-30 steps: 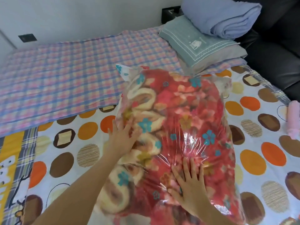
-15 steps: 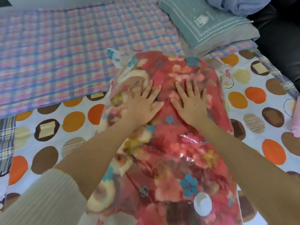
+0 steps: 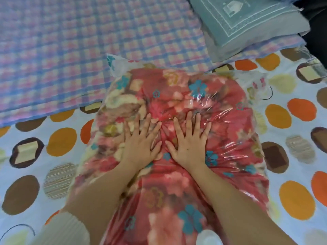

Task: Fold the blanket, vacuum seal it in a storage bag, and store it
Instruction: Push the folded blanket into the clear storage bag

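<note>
A red floral blanket [image 3: 177,188] lies folded inside a clear plastic storage bag [image 3: 235,121] on the bed. The bag's film is creased and shiny around my hands. My left hand [image 3: 141,142] and my right hand [image 3: 190,142] lie side by side, flat, fingers spread, pressing down on the middle of the bag. A dent shows in the blanket between and ahead of my fingers. The bag's white round valve [image 3: 208,237] shows at the bottom edge, partly cut off. The bag's far corners [image 3: 115,62] stick out flat with nothing inside them.
The bed sheet [image 3: 299,195] has orange and brown dots. A pink and blue plaid cover [image 3: 70,50] lies across the far side. A grey-green pillow [image 3: 247,20] sits at the far right, next to a dark headboard area [image 3: 316,32].
Both hands slid from the far part of the bag towards its middle and now lie closer together. My head moved nearer and lower, so the bag fills more of the view.
</note>
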The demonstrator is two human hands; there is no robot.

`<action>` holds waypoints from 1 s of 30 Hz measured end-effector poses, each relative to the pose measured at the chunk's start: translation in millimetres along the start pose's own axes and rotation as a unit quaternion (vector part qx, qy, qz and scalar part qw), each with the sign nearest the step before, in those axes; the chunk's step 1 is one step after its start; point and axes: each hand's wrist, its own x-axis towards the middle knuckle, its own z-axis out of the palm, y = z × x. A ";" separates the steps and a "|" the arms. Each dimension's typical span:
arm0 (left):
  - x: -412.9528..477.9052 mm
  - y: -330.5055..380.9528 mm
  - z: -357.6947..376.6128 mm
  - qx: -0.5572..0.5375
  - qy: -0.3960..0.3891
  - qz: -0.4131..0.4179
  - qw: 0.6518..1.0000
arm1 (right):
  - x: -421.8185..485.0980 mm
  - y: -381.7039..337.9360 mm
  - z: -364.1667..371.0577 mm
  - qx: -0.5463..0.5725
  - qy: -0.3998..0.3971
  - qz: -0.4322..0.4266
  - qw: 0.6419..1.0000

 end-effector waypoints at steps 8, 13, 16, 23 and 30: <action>-65.5 9.1 -62.9 -0.024 -0.028 0.069 0.997 | -48.4 9.2 -81.4 0.004 -0.054 -0.003 0.999; -152.8 -15.6 -101.9 -0.045 0.010 0.033 0.998 | -119.4 -29.7 -137.8 0.055 -0.046 0.065 0.995; -222.8 -32.1 -85.6 -0.118 -0.029 -0.046 0.992 | -181.5 -72.3 -125.2 0.025 -0.060 0.038 0.997; -276.5 -59.3 -34.3 -0.111 -0.122 0.017 0.986 | -229.6 -106.8 -94.6 -0.082 -0.158 0.084 0.981; -394.5 -150.5 -50.8 -0.365 -0.160 -0.257 0.880 | -299.1 -172.1 -156.5 -0.003 0.034 0.117 0.993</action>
